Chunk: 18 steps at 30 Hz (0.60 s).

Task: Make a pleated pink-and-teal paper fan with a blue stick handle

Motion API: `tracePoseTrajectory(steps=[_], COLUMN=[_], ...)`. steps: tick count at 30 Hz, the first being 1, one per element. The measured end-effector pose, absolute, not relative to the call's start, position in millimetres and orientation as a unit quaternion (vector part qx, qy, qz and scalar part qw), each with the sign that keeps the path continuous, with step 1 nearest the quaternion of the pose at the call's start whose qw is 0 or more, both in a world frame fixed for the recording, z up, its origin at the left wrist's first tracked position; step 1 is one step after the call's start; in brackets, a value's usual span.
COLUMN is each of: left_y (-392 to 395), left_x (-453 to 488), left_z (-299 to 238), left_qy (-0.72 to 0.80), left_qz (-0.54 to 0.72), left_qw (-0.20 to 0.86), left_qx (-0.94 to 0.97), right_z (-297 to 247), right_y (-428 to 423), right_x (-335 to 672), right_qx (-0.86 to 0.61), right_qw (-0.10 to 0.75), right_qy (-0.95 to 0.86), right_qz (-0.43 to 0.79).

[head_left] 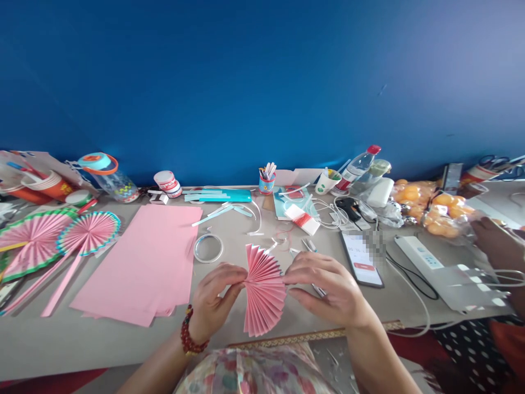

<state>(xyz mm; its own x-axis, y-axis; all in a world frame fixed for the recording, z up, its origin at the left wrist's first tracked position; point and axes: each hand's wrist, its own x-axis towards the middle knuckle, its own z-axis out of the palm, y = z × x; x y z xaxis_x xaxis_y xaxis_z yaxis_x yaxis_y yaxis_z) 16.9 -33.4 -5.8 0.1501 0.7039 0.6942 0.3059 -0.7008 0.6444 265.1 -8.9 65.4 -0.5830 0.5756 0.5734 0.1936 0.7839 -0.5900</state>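
Note:
A pink pleated paper fan (262, 290) spreads open between my two hands, just above the table's near edge. My left hand (213, 298) pinches its left side, fingers closed on the folds; a red bead bracelet sits on that wrist. My right hand (328, 287) pinches the fan's right side, with a thin metal tool showing under its fingers. A stack of pink paper sheets (143, 262) lies flat to the left of my left hand.
Finished pink fans with green and blue rims (61, 235) lie at far left. A tape ring (208, 247), a phone (363, 258), a power strip (418, 253), a water bottle (359, 164) and bagged oranges (435, 210) crowd the table. Another person's hand (498, 241) works at right.

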Motion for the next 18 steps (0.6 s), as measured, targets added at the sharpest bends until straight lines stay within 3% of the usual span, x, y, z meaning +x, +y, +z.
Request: tracePoseTrajectory(steps=[9,18], left_y=[-32.7,-33.0], left_x=[17.7,14.7], left_z=[-0.5,-3.9], left_qy=[0.332,0.328], left_qz=[0.558,0.553], left_qw=[0.164,0.16], left_qx=[0.743,0.749], right_z=[73.2,73.8], right_y=[-12.4,-12.8], right_x=[264.5,265.4], right_qx=[-0.242,-0.254], right_qw=[0.375,0.358], right_qy=[-0.873,-0.868], right_qz=[0.196,0.232])
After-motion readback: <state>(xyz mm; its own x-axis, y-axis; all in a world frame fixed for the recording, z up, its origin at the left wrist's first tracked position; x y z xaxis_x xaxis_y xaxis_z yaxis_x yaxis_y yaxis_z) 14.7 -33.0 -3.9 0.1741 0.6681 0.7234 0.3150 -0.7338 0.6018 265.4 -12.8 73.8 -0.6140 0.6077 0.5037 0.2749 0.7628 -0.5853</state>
